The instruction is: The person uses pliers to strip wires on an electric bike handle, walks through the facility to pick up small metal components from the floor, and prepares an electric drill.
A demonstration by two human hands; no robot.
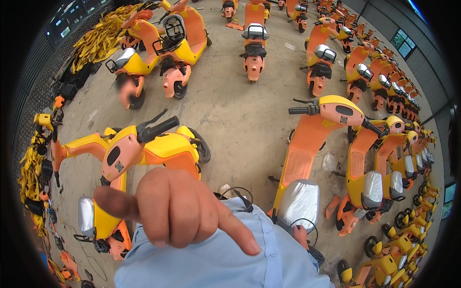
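My left hand (pixel 177 211) is raised large in the middle of the view, in front of my blue shirt. Its middle fingers curl down, while the outer digits stretch out to either side; nothing shows in it. Behind it stands a yellow and orange scooter (pixel 120 154) with black grips and a silver seat cover. Only a small part of my right hand (pixel 300 236) shows at lower right, beside the silver-covered seat (pixel 298 206) of another scooter. A thin black cable (pixel 314 225) loops near it, and what its fingers do is hidden.
Rows of similar scooters (pixel 360 69) line the right side, and several more stand farther back. Yellow panels (pixel 103 36) lie heaped at far left. Loose parts (pixel 69 264) and cables lie at lower left. Concrete floor (pixel 235 125) runs between the scooters.
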